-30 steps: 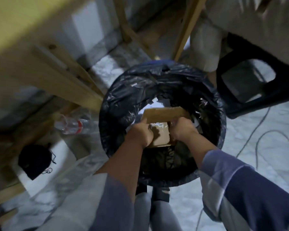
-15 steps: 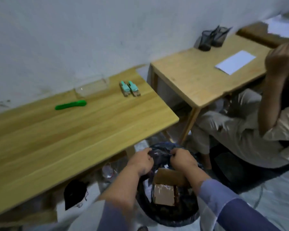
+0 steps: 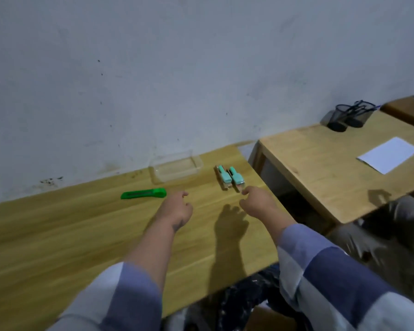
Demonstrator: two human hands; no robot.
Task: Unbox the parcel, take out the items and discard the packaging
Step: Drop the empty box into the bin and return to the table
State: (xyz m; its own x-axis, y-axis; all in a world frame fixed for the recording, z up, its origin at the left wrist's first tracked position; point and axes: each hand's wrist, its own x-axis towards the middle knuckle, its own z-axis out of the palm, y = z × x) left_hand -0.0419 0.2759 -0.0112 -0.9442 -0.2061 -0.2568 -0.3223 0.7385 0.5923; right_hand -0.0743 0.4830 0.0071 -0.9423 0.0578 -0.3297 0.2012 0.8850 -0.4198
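Wooden tabletop (image 3: pixel 81 235) lay below both empty hands, fingers loosely apart; the right hand (image 3: pixel 258 203) might knock the teal items (image 3: pixel 230 179) at twelve o'clock.

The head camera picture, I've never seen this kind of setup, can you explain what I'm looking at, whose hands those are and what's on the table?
There is no machine here. The single view comes from a wide-angle camera worn on a person's head, looking forward and down, so the two arms entering from the bottom belong to the wearer.

The left hand and the right hand both hover over a wooden table with fingers loosely curled, holding nothing. The right hand's fingertips are close to two small teal items lying side by side.

Also on the table: a green box cutter left of the hands, and a clear plastic container by the wall.

A second table to the right carries a white sheet of paper and black mesh pen holders. A black bin bag shows below the table edge.
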